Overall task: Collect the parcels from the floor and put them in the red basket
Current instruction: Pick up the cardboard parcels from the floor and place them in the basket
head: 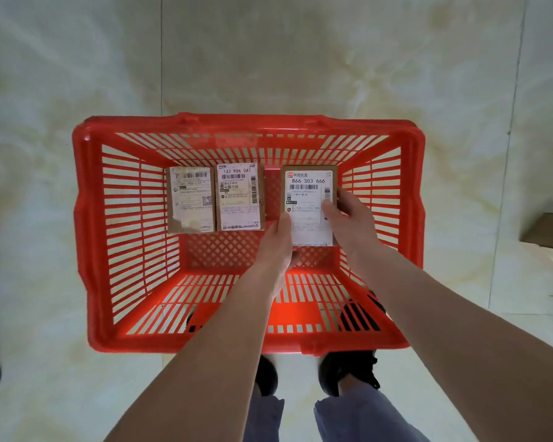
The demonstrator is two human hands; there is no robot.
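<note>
Three parcels sit inside the red basket (pixel 88 199), which stands on the pale marbled floor (pixel 300 59) directly in front of my dark shoes (pixel 348 371). I grasp the right-hand parcel (pixel 310 199) with both hands: my left hand (pixel 276 240) pinches its lower left edge, and my right hand (pixel 348 218) clamps its right edge, thumb on the label face. Whether this parcel touches the basket bottom cannot be told. Its white shipping label reads "866 303 666" in large digits above a barcode, with a small red logo and Chinese characters at the top left corner. The middle parcel (pixel 240 199) lies flat against the far wall of the basket; its label reads "133 R06 0A7" above a barcode, with smaller Chinese print below that is too fine to read. The left parcel (pixel 190 200) lies just beside it, the two touching or nearly so; its label is worn and torn at the lower edge, and the print is illegible. A further cardboard box (pixel 548 231) rests on the floor well apart, at the right edge of view.
</note>
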